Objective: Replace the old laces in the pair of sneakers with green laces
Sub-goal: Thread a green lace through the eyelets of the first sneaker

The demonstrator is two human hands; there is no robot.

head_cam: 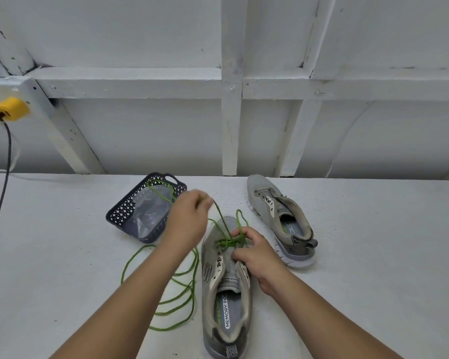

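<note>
- The near sneaker (224,281) lies on the desk (62,255) at 6 o'clock, toe pointing to 12, with the green lace (166,301) crossed through its front eyelets only.
- The left hand (187,221) pinches one strand, drawn up toward 11 o'clock.
- The right hand (254,252) pinches the crossing at the eyelets.
- Judged step: threading the first shoe; next, feed the end through the next eyelet.
- The far sneaker (278,218), at 1 o'clock, has no lace.

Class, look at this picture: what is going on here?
A person is lacing the near sneaker with a green lace. The left hand pulls one strand up and away, while the right hand steadies the shoe at its eyelets. Only the lowest eyelets are threaded; the slack lies looped on the table. The second sneaker lies unlaced beyond, near a dark basket.
</note>
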